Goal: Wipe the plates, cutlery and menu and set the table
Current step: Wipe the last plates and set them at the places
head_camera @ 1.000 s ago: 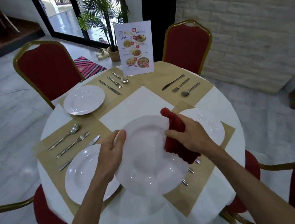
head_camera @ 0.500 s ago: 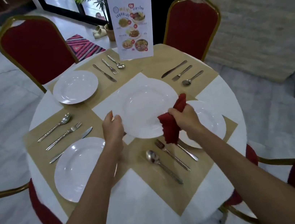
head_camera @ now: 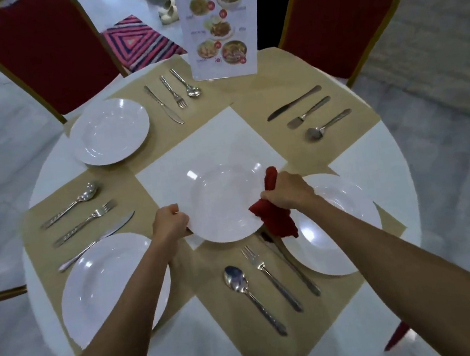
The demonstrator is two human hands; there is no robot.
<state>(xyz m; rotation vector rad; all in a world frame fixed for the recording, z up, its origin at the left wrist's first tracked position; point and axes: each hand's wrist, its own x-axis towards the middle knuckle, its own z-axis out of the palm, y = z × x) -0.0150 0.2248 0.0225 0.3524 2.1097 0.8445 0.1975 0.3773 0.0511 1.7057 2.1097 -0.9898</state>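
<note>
Nearest: spoon (head_camera: 253,299), fork (head_camera: 272,278) and knife (head_camera: 296,271) on the front placemat are now in plain sight. 1 s ago the raised plate hid most of them.

Left hand (head_camera: 171,224) grips the left rim of the dinner plate (head_camera: 225,203). Right hand (head_camera: 287,194) pinches the right rim, with the red cloth (head_camera: 276,223) bunched in the same fist.

The plate is near level over the white centre square of the worktop (head_camera: 209,347); can't tell if it's touching.

Delta: 1 s ago the plate was tilted up close to the body with the cloth on its face. It's now pushed outward and flattened, cloth off the face. Wipe looks done, so this reads as the placement phase.

Likely target is the far-right setting: its table knife (head_camera: 294,103) and two other pieces are laid, but there's no plate.

The menu (head_camera: 219,23) stands at the far edge, same spot as before.
</note>
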